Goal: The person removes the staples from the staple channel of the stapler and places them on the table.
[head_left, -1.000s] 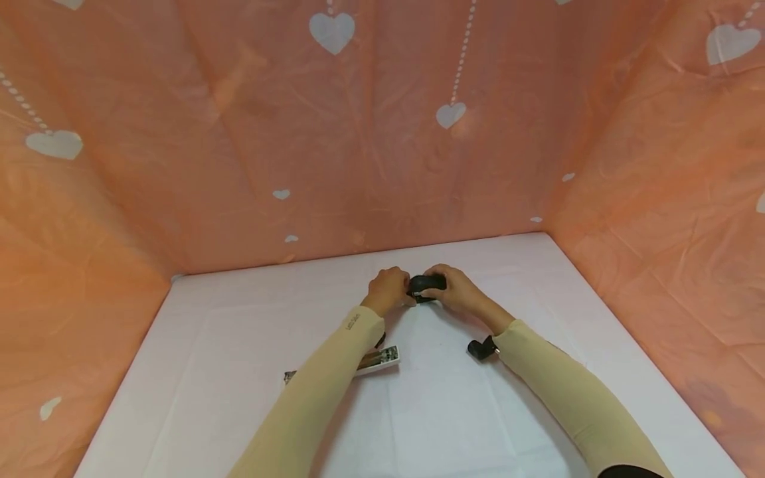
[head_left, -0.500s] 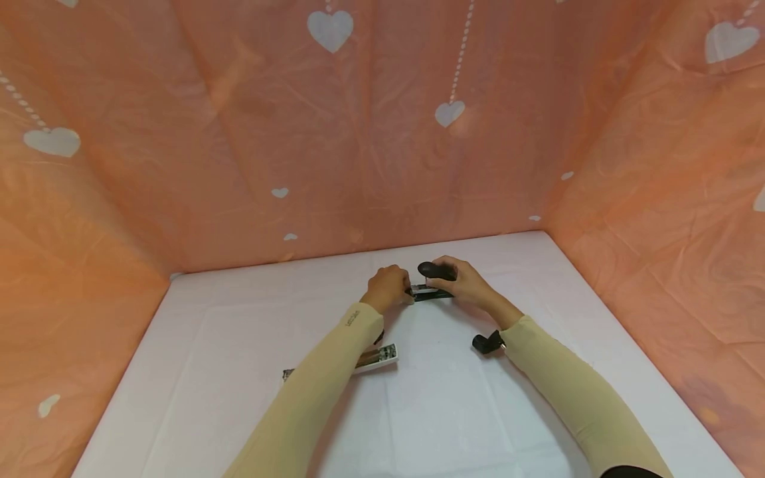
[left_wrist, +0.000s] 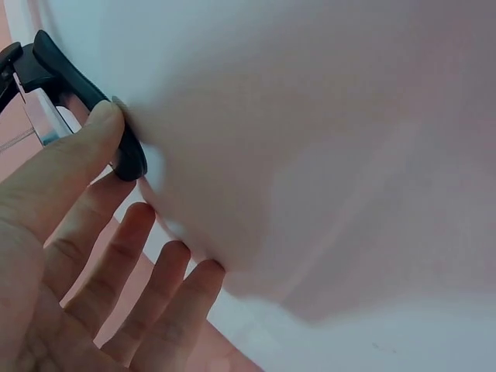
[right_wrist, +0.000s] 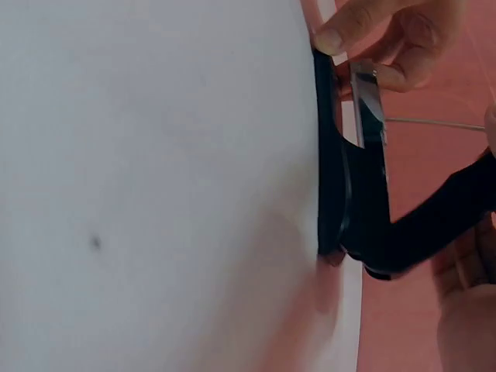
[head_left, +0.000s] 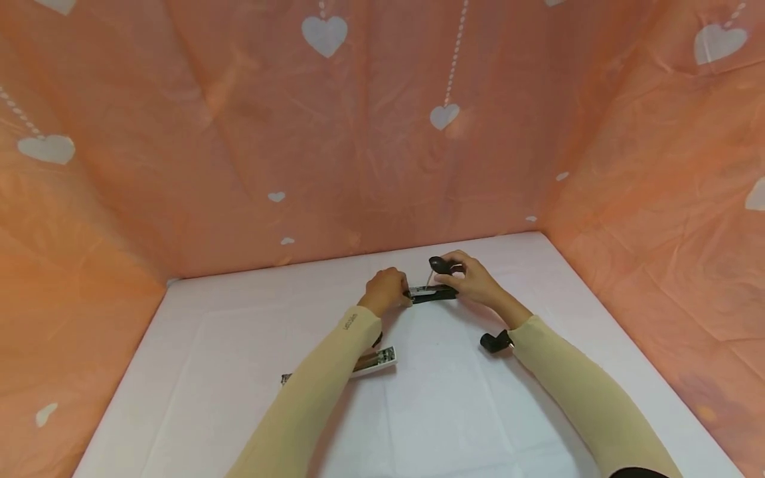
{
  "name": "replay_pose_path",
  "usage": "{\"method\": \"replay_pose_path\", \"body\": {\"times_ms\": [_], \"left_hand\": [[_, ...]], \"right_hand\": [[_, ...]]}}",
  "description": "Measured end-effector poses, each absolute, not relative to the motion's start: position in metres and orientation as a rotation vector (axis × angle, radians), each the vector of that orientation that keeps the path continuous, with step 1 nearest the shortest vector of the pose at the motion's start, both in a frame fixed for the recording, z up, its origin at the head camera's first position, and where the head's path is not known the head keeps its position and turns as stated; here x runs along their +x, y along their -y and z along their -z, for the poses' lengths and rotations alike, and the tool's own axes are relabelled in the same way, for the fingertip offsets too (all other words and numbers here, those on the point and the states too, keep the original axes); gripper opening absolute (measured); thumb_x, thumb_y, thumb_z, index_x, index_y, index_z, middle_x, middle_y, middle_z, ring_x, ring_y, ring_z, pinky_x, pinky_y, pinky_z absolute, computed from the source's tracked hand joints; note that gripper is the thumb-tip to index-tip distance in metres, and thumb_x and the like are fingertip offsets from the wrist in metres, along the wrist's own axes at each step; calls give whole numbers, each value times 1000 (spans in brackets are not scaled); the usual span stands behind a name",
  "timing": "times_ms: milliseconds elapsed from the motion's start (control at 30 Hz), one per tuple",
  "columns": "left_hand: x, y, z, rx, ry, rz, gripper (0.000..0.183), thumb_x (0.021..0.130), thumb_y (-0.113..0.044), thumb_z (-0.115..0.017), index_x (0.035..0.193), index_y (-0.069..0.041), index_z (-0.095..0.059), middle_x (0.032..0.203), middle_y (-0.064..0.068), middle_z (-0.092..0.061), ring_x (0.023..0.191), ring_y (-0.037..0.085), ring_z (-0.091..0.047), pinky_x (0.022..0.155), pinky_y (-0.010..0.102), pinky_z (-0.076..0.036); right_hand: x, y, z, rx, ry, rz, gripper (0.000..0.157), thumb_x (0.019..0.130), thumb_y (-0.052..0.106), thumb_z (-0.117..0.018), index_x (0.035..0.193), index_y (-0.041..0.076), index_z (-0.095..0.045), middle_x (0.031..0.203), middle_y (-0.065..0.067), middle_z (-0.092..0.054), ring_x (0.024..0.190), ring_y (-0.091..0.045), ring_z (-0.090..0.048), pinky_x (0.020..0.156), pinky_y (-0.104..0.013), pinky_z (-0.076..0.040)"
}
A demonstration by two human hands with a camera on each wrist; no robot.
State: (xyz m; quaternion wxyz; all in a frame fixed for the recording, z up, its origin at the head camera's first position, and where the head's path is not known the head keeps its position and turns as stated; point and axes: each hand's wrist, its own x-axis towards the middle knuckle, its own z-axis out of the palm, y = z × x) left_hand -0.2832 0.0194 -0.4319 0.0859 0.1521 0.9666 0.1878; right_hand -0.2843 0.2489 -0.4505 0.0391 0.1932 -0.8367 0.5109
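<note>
A black stapler (head_left: pixel 433 298) stands on the white table with its top cover (head_left: pixel 441 265) swung up, baring the silver staple channel (right_wrist: pixel 368 105). A thin metal rod (right_wrist: pixel 434 122) runs between channel and cover. My left hand (head_left: pixel 385 292) pinches the free end of the stapler's base (left_wrist: pixel 87 81) between thumb and index finger, the other fingers spread loosely. With fingers and thumb around the raised cover, my right hand (head_left: pixel 475 279) holds it tilted back over the hinge end. The cover's tip sticks out past those fingers to the left.
A narrow white box (head_left: pixel 382 360) with dark patterned ends and a brown middle lies nearer, partly hidden under the left sleeve. A black curved device (head_left: pixel 495 342) sits at the right wrist. Orange cloth (head_left: pixel 382 166) with white hearts walls the table (head_left: pixel 442 398) at back and sides.
My right hand has lifted the stapler's cover from closed to steeply raised, moving up and right. The left hand has stayed on the base's end.
</note>
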Motion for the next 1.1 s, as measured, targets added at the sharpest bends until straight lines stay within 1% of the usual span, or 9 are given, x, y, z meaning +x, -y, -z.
{"method": "replay_pose_path", "body": {"times_ms": [100, 200, 367, 533, 700, 800, 967, 1033, 1100], "left_hand": [[-281, -19, 432, 472, -2872, -588, 22, 88, -19, -92, 97, -8, -76, 104, 4, -65, 97, 21, -61, 86, 42, -54], [-280, -19, 432, 479, -2871, -611, 21, 88, -18, -92, 97, -8, -76, 104, 5, -65, 98, 22, -60, 87, 43, -54], [-280, -19, 431, 472, -2882, -642, 20, 88, -17, -92, 97, -8, -76, 104, 5, -66, 97, 22, -61, 88, 44, -55], [-278, -19, 433, 463, -2873, -638, 20, 88, -17, -92, 98, -8, -77, 105, 5, -66, 98, 21, -61, 90, 43, -55], [-278, -20, 431, 474, -2874, -644, 20, 89, -17, -91, 99, -7, -77, 105, 6, -66, 98, 22, -62, 91, 44, -55], [-279, -19, 431, 487, -2881, -638, 20, 88, -16, -91, 96, -7, -76, 103, 5, -66, 97, 21, -61, 89, 41, -55], [-280, -19, 433, 490, -2880, -632, 20, 88, -15, -92, 95, -6, -75, 102, 5, -65, 94, 19, -59, 88, 39, -55], [-280, -19, 433, 481, -2881, -632, 20, 87, -15, -92, 95, -6, -76, 102, 6, -66, 94, 19, -59, 88, 39, -55], [-279, -18, 433, 482, -2883, -643, 20, 87, -15, -92, 95, -6, -76, 101, 6, -66, 93, 19, -59, 87, 39, -55]], "right_hand": [[-282, -253, 448, 580, 2563, -1538, 33, 95, 3, -80, 124, -8, -67, 123, -21, -66, 106, -27, -66, 105, -47, -52], [-282, -257, 448, 555, 2555, -1576, 34, 96, 3, -79, 125, -7, -66, 125, -21, -67, 107, -24, -66, 104, -39, -53], [-283, -263, 448, 550, 2535, -1635, 35, 99, 5, -77, 129, -7, -63, 128, -22, -66, 116, -30, -65, 103, -28, -52], [-280, -269, 448, 551, 2539, -1683, 32, 101, 5, -74, 129, -8, -62, 130, -25, -65, 122, -38, -63, 98, -19, -51], [-279, -274, 446, 540, 2526, -1697, 32, 102, 2, -72, 130, -8, -61, 135, -32, -64, 122, -41, -64, 93, -16, -52], [-281, -277, 446, 566, 2513, -1693, 31, 103, 2, -71, 130, -8, -61, 136, -36, -61, 119, -34, -66, 93, -16, -51], [-281, -283, 449, 616, 2456, -1730, 31, 103, -1, -70, 130, -10, -61, 134, -39, -59, 110, -10, -66, 93, -16, -52], [-281, -285, 450, 628, 2437, -1751, 31, 102, -2, -69, 131, -11, -61, 135, -39, -59, 107, -5, -66, 92, -16, -52], [-282, -288, 450, 635, 2430, -1768, 31, 103, -2, -69, 131, -12, -60, 135, -40, -58, 107, -4, -66, 91, -16, -52]]}}
